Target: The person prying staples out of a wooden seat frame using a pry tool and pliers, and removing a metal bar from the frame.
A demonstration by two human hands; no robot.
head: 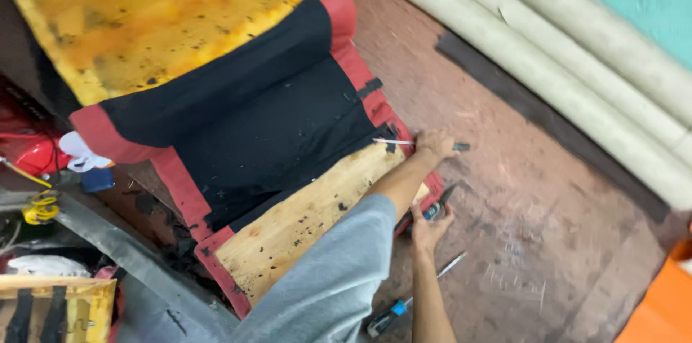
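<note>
A seat cushion (238, 119) lies upside down across the left and middle of the frame, its yellow foam (144, 11) at the upper left, black fabric (274, 134) with red trim stretched over it, and a bare plywood base board (303, 220) running as a long strip from lower left up toward the centre right. Both hands work at the right-hand end of that strip, where the red edge (375, 108) wraps the board's corner. The left hand (435, 144), reaching out of a grey sleeve (324, 278), is closed over the corner, with a thin pale strip (393, 142) at its left and a small dark tip (461, 147) at its right; what it pinches cannot be told. Just below it, the right hand (430, 224) is curled around a dark-jawed tool with a blue spot (435, 207), pointed up at the same edge. The left hand is the one on the fabric. A blue-handled screwdriver (411, 303) lies apart on the reddish tabletop (533, 199), at lower centre.
</note>
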